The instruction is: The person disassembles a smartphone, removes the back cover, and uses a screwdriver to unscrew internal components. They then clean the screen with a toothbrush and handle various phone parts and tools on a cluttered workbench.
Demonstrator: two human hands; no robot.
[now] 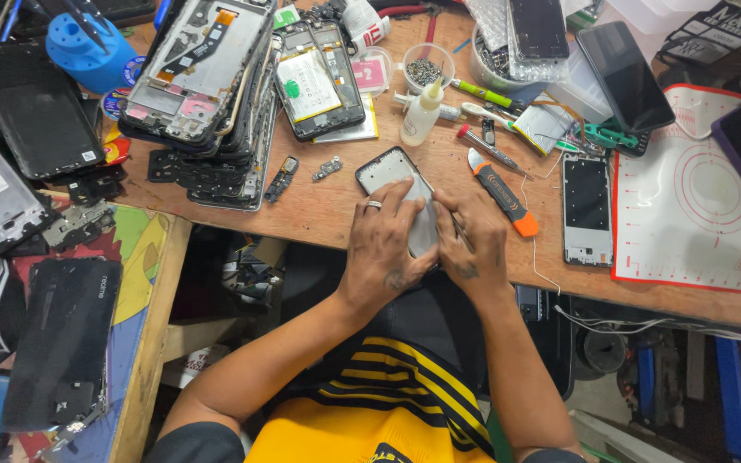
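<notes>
A phone with a pale screen and black frame (388, 171) lies tilted on the wooden workbench (328, 210) near its front edge. My left hand (385, 247), a ring on one finger, grips the phone's near end from the left. My right hand (472, 242) presses on the phone's right edge and holds a thin metal tool whose tip meets that edge. Both hands hide the phone's lower half.
A stack of phone frames (203, 86) and an opened phone (317, 77) lie at the back left. An orange-tipped knife (502, 193), a small bottle (420, 116), a cup of screws (427, 69), a bare frame (587, 208) and a white mat (688, 206) sit to the right.
</notes>
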